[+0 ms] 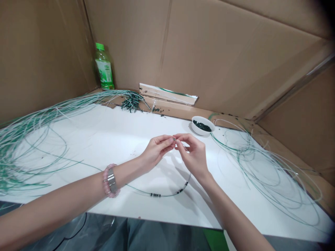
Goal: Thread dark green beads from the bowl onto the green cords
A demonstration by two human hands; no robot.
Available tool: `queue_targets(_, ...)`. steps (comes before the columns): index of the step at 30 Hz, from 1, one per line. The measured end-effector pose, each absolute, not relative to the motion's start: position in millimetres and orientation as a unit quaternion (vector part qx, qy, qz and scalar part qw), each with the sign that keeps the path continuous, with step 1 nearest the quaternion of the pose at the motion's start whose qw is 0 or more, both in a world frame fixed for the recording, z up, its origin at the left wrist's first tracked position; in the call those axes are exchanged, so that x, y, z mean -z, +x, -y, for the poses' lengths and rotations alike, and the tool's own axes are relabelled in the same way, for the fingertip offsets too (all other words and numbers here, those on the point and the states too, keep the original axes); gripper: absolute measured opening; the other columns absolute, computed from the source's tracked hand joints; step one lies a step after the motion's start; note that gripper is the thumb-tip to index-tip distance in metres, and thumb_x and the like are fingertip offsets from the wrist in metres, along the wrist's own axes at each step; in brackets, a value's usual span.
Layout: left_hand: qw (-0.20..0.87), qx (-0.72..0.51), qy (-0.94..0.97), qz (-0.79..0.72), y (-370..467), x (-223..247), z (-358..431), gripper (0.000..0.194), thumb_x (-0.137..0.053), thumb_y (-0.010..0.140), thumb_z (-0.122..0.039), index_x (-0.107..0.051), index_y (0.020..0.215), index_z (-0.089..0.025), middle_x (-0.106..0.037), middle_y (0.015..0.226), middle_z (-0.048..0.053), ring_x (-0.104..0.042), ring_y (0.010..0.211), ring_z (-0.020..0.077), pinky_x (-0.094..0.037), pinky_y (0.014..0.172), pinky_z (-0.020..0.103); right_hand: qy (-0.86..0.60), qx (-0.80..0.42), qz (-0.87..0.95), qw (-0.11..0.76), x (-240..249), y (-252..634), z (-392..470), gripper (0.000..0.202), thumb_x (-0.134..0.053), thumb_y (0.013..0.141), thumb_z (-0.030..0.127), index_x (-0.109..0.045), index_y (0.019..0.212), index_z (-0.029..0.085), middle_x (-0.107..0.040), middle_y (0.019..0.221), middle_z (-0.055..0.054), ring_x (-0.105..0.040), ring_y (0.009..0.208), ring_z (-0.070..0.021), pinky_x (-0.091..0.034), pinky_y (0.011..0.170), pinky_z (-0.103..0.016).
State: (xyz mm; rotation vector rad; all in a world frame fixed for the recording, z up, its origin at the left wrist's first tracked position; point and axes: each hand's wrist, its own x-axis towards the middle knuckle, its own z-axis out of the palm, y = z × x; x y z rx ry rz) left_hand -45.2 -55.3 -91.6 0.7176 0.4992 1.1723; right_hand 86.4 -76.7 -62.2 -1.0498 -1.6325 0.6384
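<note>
My left hand and my right hand meet fingertip to fingertip above the white tabletop, both pinched closed. A tiny dark piece shows between the fingertips; its kind is too small to make out. From my right hand a thin green wire hangs in a curve and runs left beneath my left forearm. Small black beads sit in groups along this wire. Just beyond my right hand stands a white bowl with many small dark green pieces in it.
Long green and white wires pile up at the left, ending in a dark bundle. Looser wire coils lie at the right. A green bottle stands in the back corner. Cardboard walls enclose the table.
</note>
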Motion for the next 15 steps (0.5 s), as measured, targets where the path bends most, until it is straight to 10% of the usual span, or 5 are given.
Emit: queue_targets(15, 0.613, -0.590, 0.410, -0.328, -47.7, 80.3, 54.6, 0.016, -0.075, 0.062, -0.026, -0.071, 0.070, -0.013, -0.066, 0.062, 0.002, -0.059, 0.064, 0.0118, -0.047, 0.072, 0.027, -0.459, -0.118, 0.705, 0.528, 53.9, 93.6, 75.5, 0.007, -0.055, 0.080, 0.020, -0.059, 0.074, 0.020, -0.056, 0.068, 0.000, -0.052, 0.063, -0.0127, -0.050, 0.057, -0.025)
